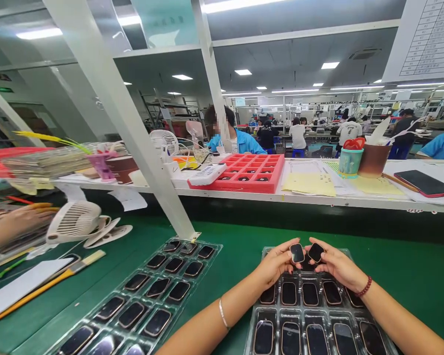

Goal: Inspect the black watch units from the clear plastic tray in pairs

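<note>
My left hand [281, 260] grips a smartwatch face [297, 253] with a dark screen and gold-toned rim, held between thumb and fingers. A second, similar watch face [315, 252] is pinched in my right hand [336, 266], close beside the first. Both hands hover over the far part of a clear plastic tray [247, 340], whose pockets hold rows of dark-screened watch faces [311, 294]. To the left, another clear tray [216, 251] lies at a slant, also filled with watch faces [159, 322]. The tray's pockets beneath my hands are partly hidden.
A slanted white post [133, 128] stands between the trays and a small fan [76, 222]. A brush [48, 291] lies at left, near another person's hand [18, 222]. On the shelf sit a red compartment box [240, 185], cups [372, 160] and a phone [429, 182].
</note>
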Motion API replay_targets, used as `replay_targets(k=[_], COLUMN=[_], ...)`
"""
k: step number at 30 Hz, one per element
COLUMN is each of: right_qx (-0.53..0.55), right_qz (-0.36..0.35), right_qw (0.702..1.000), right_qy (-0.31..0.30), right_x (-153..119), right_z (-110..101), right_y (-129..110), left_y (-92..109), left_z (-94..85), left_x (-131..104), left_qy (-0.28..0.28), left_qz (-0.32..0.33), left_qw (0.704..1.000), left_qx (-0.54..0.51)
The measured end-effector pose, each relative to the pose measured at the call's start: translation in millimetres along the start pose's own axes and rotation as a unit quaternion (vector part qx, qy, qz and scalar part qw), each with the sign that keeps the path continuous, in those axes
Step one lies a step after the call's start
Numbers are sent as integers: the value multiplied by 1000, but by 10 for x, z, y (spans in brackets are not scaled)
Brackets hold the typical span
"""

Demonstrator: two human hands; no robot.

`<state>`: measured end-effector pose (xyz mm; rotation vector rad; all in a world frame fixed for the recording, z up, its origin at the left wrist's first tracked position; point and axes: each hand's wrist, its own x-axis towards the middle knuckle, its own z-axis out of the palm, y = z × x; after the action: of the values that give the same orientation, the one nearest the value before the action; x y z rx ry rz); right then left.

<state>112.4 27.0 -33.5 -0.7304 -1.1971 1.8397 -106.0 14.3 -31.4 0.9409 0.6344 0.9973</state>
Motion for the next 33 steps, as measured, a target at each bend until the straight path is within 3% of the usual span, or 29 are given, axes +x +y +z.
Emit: replay_targets(k=[4,10,21,29,33], right_qx=[-17,-19,-87,-54,-114], right_qz=[-13,-11,10,20,-5], right_qw=[1000,1000,994,998,993], right_qy=[-3,0,-68,-32,-37], right_x=[0,-17,-61,-42,-55], right_z=[-13,12,31,-2,34], right_y=[50,28,-2,44,61], left_y=[-12,-18,-64,-77,-81], left_z=[9,13,-30,28,50], left_x=[-35,-28,-2,-26,-38], left_qy=[-31,-12,-29,23,34], left_qz=[-5,15,26,43,38], left_qw=[999,999,995,986,979], left_qx=[25,51,91,162,198])
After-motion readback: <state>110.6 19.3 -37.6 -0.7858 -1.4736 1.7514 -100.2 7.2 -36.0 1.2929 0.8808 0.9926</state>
